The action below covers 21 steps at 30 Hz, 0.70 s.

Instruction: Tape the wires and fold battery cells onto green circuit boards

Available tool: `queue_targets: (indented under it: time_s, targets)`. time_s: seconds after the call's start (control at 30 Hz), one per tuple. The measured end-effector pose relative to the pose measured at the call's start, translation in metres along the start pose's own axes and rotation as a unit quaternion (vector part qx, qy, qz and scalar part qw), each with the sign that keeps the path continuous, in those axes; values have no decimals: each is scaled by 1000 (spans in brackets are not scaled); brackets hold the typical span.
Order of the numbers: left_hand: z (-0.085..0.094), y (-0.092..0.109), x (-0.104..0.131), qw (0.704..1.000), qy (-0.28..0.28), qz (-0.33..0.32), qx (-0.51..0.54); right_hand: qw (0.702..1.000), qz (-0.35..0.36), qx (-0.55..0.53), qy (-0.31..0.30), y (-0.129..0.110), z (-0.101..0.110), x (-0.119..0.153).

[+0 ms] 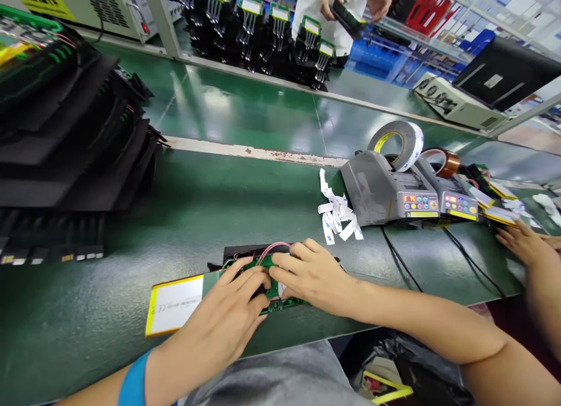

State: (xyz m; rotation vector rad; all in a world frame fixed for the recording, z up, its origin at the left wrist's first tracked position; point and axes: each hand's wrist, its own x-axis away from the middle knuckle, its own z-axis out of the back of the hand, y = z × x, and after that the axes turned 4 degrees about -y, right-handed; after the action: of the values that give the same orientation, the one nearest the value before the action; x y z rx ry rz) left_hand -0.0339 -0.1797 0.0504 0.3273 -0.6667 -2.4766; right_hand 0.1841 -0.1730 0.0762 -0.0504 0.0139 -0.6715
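Observation:
A green circuit board (287, 304) with a black backing lies on the bench in front of me, mostly covered by my hands. My left hand (230, 304) wears a blue wristband, and its bent fingers grip the board's left part. From the other side my right hand (313, 277) has its fingers closed over the board, fingertips almost meeting those of the left. Thin red wires (272, 246) arch up behind the fingers. A small white piece shows between the hands, too hidden to name. Partly under my left forearm lies a flat battery pack (177, 304) with yellow edges.
Black panels (74, 143) with boards are stacked at left. White tape strips (337, 210) lie before two grey tape dispensers (390, 187) carrying tape rolls. A co-worker's hand (526, 242) is at right; another person stands across the bench. A black bag (421, 365) hangs below.

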Motion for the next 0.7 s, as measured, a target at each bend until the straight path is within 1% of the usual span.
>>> queue_targets:
  time_s: [0.07,0.13,0.2,0.3,0.37,0.47,0.53,0.6,0.67,0.7]
  targets:
    - [1,0,0,1000,-2,-6,1,997,-35,-51,51,1,-7,8]
    - [3,0,-1,1000,-7,-9,-1,985,-89,-122,82,4,-13,11]
    - [5,0,-2,1000,-13,-8,-7,968,-136,-198,69,8,-15,10]
    - [6,0,-2,999,-22,-12,-20,943,-158,-291,23,10,-13,4]
    - [6,0,-3,999,-26,-20,-29,938,-168,-303,9,10,-12,0]
    - [6,0,-4,998,-30,-27,-40,941,-194,-277,5,11,-14,-5]
    - [6,-1,-4,998,-35,-26,-44,932,-219,-289,13,13,-18,-9]
    - [5,-1,-4,998,-40,-28,-46,916,-239,-323,22,18,-22,-14]
    - [4,-2,-4,997,-36,-36,-50,907,-241,-344,25,22,-26,-18]
    - [3,-3,-3,997,-33,-43,-54,908,-238,-343,24,23,-27,-20]
